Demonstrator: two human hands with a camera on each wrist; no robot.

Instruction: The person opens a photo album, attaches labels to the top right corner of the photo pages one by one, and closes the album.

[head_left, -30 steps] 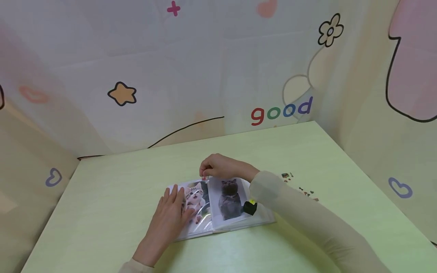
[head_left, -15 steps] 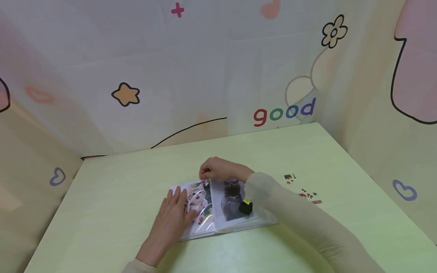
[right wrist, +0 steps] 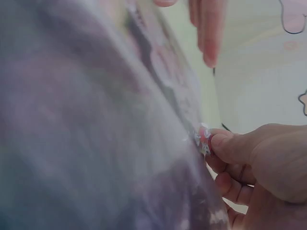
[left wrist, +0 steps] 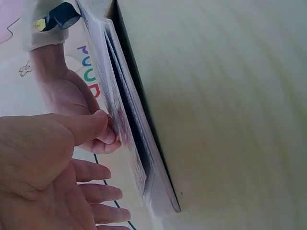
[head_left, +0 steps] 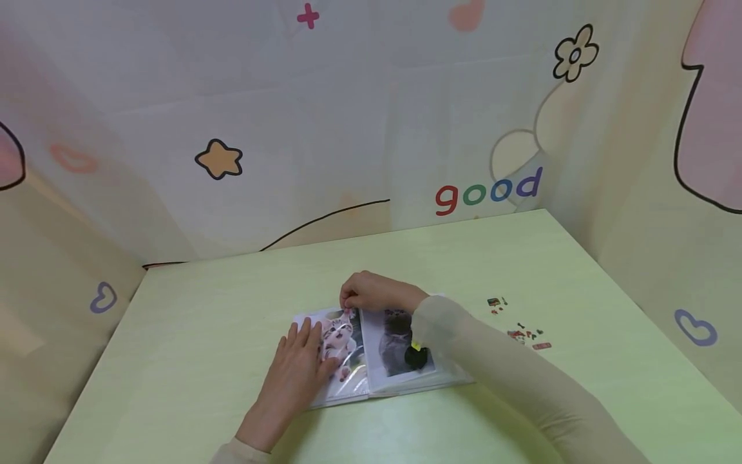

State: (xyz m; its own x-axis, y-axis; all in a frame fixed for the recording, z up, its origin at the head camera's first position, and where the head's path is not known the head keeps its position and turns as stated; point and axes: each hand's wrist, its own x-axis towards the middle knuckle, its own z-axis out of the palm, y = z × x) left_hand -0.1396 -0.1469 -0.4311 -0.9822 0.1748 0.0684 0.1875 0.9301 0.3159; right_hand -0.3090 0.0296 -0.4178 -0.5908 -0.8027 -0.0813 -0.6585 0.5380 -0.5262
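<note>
A photo album lies spread on the table, with a kitten picture on its left page and a grey cat picture on its right page. My left hand rests on the left page's outer side, fingers straight. At the top of that page, near the spine, my right hand pinches a small pinkish sticker with a shiny clear edge between thumb and forefinger. In the right wrist view the sticker is at the page surface; how firmly it touches cannot be told. The right forearm hides part of the right page.
Several tiny loose stickers lie on the pale green table right of the album. A patterned cloth wall stands along the table's back edge. A dark wrist camera sits on the right sleeve.
The right hand has shifted slightly toward me, bringing the sticker from the page's top edge onto the kitten page's top corner. The left hand stays on the page; the head view has turned slightly left.
</note>
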